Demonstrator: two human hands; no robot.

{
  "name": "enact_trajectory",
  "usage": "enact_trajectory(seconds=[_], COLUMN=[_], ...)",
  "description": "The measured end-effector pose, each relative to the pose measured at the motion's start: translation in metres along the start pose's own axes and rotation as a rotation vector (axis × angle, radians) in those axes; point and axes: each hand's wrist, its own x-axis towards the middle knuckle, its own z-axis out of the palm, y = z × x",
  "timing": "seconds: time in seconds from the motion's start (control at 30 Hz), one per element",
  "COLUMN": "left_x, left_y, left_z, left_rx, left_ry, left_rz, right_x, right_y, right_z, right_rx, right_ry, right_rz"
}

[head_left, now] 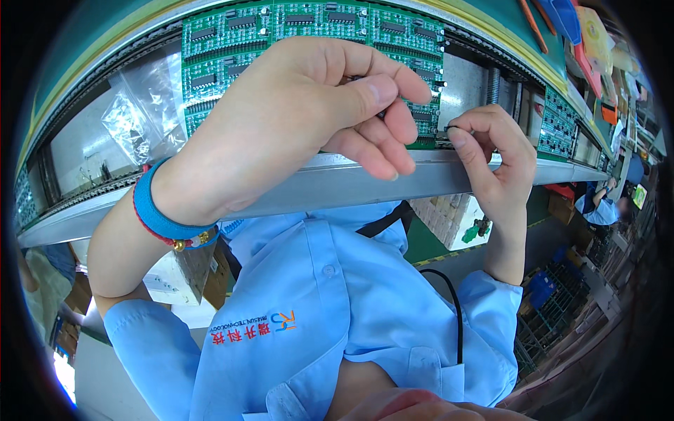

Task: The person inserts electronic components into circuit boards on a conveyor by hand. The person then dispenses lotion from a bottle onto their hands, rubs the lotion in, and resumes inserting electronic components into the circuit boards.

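Note:
A green circuit board panel (pixel 228 31), full of black chips and pin rows, lies on the rail line before me. My left hand (pixel 316 98) is held above it, covering its middle. The fingers are curled, and small dark bits show between the thumb and fingers; their kind is too hidden to tell. By the panel's near right corner, my right hand (pixel 498 151) pinches a small black part (pixel 450 128) between thumb and forefinger. Whether that part touches the board I cannot tell.
A clear plastic bag (pixel 144 112) lies left of the panel. A metal rail (pixel 295 186) runs along the near edge. Farther right are another green board (pixel 557 126) and orange-handled pliers (pixel 533 24). A person in blue (pixel 600 209) works at the far right.

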Motion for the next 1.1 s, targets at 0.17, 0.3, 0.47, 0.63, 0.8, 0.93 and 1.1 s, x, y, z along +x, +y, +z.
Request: enact_trajectory(seconds=[0.17, 0.3, 0.47, 0.63, 0.8, 0.93, 1.1], left_x=[0.001, 0.001, 0.0, -0.001, -0.002, -0.007, -0.014], left_y=[0.001, -0.003, -0.004, 0.004, 0.007, 0.005, 0.004], left_z=[-0.008, -0.001, 0.0, -0.003, -0.01, -0.019, -0.022], left_rx=[-0.033, -0.127, -0.075, 0.036, 0.141, 0.156, -0.047], left_ry=[-0.071, 0.059, 0.073, 0.065, 0.052, 0.036, 0.017], left_rz=[-0.047, -0.023, 0.033, -0.007, -0.056, -0.092, -0.086], right_x=[0.0, 0.002, 0.0, 0.004, 0.008, 0.015, 0.037], right_y=[0.0, -0.003, -0.002, -0.001, -0.005, -0.009, -0.043], right_z=[0.004, 0.006, 0.007, 0.005, 0.001, -0.006, 0.016], right_rx=[-0.073, -0.18, -0.301, -0.376, -0.418, -0.288, -0.145], right_ry=[0.005, 0.006, 0.026, 0.038, 0.017, 0.117, 0.116], right_rz=[-0.028, -0.073, -0.172, -0.342, -0.39, -0.391, -0.444])
